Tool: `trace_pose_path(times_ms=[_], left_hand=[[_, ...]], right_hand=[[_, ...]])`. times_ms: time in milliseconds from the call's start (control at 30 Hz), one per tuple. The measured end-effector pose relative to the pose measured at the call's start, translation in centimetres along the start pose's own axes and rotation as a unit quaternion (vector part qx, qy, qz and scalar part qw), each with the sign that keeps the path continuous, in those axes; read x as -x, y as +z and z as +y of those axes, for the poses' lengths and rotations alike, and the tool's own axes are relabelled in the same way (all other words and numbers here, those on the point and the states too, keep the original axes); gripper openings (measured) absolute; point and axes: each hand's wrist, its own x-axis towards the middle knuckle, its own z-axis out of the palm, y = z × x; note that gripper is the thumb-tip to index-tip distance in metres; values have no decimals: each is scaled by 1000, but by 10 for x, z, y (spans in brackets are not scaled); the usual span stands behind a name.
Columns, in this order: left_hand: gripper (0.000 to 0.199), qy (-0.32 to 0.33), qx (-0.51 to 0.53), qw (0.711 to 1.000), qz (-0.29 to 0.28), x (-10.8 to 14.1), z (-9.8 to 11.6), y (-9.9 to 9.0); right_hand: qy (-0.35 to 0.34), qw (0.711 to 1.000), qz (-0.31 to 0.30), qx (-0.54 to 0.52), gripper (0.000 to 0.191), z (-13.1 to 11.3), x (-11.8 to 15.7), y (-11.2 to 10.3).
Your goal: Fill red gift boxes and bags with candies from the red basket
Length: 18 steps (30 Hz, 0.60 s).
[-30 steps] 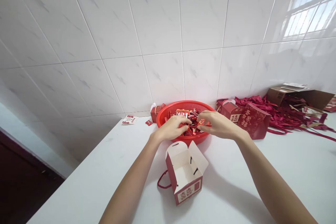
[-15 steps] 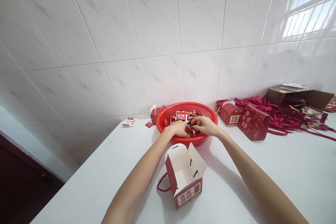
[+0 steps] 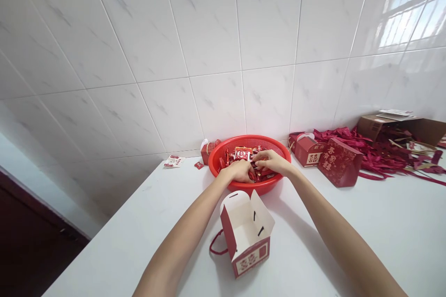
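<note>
A red plastic basket (image 3: 285,158) stands against the wall, holding many red-wrapped candies (image 3: 267,175). Both my hands reach into it. My left hand (image 3: 240,171) rests on the candies at the near side, fingers curled down among them; what they hold is hidden. Facing it, my right hand (image 3: 271,161) is bent over the pile with thumb and fingers apart, its fingertips at the candies. One larger red packet (image 3: 243,153) with a white pattern lies on top. Before the basket, between my forearms, a red and white gift box (image 3: 245,234) stands with its flaps open and its inside bare.
Left of the basket are a small red box (image 3: 207,151), a small red packet (image 3: 199,165) and printed cards (image 3: 174,162). To the right stand a red gift box (image 3: 308,152) and another (image 3: 339,162), red ribbons (image 3: 378,160) and a cardboard box (image 3: 369,125) on its side.
My hands have shifted slightly within the candies, and the larger packet on top shows a redder face. The camera view has moved a little; the open gift box stays put.
</note>
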Motion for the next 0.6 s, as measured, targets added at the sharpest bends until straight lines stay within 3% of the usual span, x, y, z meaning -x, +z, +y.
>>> trace_pose_path(times_ms=[167,300,467,600], left_hand=[[13,13,46,997,56,7,-4,2],[21,-4,98,985,141,9,-2,2],[36,-8,160,947,280,7,-3,4],[47,3,218,915,339,6,-4,5]], right_hand=[[16,999,21,-46,6,1,-1,-2],[9,998,26,-51,8,2,0,-3],[-11,999,16,-50,30,2,3,-2],[-24,997,-2,-69,36,2,4,-1]])
